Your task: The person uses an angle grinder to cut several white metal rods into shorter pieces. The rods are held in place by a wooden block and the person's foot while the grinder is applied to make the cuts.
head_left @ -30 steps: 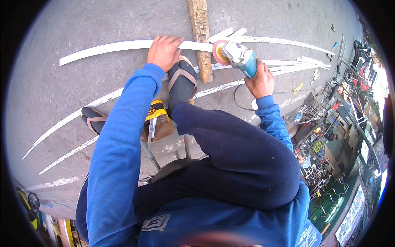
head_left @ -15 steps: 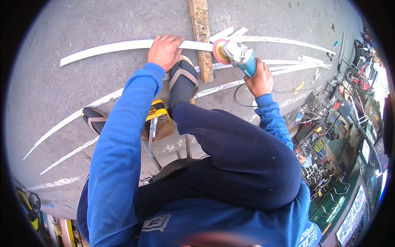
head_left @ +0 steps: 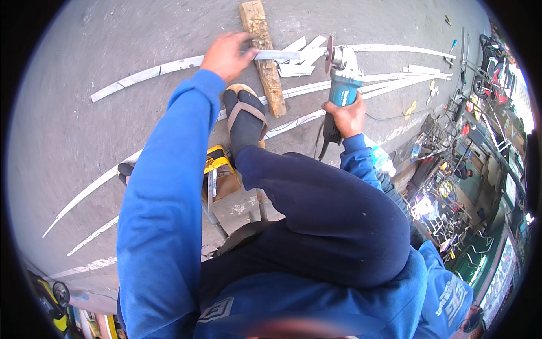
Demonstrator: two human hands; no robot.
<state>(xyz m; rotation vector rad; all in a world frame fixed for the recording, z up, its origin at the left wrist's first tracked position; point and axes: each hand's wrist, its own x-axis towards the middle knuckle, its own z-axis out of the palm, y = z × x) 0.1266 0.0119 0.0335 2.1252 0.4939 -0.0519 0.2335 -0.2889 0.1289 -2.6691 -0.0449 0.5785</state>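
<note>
My right hand [head_left: 345,117] is closed around the teal body of an angle grinder [head_left: 344,90]. The grinder's disc [head_left: 329,55] stands edge-on, apart from the metal strips. A long, slightly curved white strip [head_left: 149,73] with dark cross marks lies over a battered wooden block [head_left: 270,79]. Over this strip my left hand [head_left: 226,55] is spread, slightly blurred, thumb and fingers apart; whether it touches the strip I cannot tell. Several short white offcuts [head_left: 296,70] lie right of the block. My sandalled foot [head_left: 247,116] is just below the strip.
More long curved strips [head_left: 96,189] lie on the concrete around my feet. A yellow-and-black case [head_left: 215,159] stands by my leg. Clutter of metal frames [head_left: 446,226] fills the right side, with a bright white glow [head_left: 422,208]. A screwdriver [head_left: 453,44] lies at the far right.
The grinder has moved right, away from the strip, and turned so its disc is edge-on. My left hand's fingers have spread. The strip now shows dark marks, and its right end is visible.
</note>
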